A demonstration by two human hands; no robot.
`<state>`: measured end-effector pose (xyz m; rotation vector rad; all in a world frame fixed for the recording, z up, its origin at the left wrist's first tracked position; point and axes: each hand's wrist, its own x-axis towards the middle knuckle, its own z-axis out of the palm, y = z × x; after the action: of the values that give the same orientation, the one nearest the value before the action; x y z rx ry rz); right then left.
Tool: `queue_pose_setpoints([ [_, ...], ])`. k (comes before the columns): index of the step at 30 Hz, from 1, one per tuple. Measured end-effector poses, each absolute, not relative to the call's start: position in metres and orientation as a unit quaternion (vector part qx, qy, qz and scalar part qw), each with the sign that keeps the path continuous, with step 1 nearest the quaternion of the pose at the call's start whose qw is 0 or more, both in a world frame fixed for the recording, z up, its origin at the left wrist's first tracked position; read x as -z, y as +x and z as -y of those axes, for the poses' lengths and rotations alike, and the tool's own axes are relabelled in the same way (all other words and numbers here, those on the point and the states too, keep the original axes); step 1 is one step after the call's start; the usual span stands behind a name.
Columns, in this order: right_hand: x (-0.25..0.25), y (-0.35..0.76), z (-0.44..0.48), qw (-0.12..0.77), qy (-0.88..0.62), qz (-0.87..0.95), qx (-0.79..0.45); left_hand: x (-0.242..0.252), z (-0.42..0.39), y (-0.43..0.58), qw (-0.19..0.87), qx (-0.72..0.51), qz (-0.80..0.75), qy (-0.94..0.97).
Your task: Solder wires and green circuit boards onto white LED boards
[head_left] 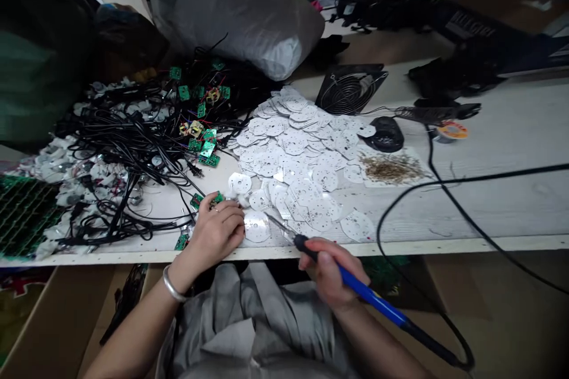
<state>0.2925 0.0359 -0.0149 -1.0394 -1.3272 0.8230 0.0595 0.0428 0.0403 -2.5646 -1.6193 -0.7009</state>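
Note:
My left hand (pixel 216 231) pinches a small green circuit board (pixel 214 199) between its fingertips, just above a white perforated round board (pixel 257 226). My right hand (pixel 329 272) grips a blue-handled soldering iron (pixel 373 293) like a pen, with its thin metal tip close to that same disc. Whether the tip touches the disc cannot be seen. A heap of similar white round boards (pixel 293 154) spreads across the table beyond my hands. To the left lies a tangle of black cables (pixel 133 136) with several green circuit boards attached.
A wire-guarded fan (pixel 349 90) stands behind the white boards, near a black round holder (pixel 386 134). Brown bits lie on a white sheet (pixel 391 169), and a solder spool (pixel 451 130) sits to the right. The iron's black cord (pixel 462 355) trails below the wooden table edge (pixel 400 247).

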Motion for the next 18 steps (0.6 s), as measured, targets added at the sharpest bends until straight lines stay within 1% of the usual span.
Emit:
queue_pose_setpoints([
  [3, 0.013, 0.280, -0.033, 0.563, -0.385, 0.652, -0.330, -0.038, -0.042, 0.057, 0.022, 0.203, 0.513, -0.834],
  [7, 0.006, 0.271, -0.039, 0.545, -0.405, 0.663, -0.316, -0.036, -0.043, 0.056, 0.033, 0.187, 0.509, -0.840],
  [18, -0.001, 0.268, -0.042, 0.501, -0.416, 0.675, -0.346, -0.033, -0.045, 0.057, 0.053, 0.182, 0.516, -0.835],
])
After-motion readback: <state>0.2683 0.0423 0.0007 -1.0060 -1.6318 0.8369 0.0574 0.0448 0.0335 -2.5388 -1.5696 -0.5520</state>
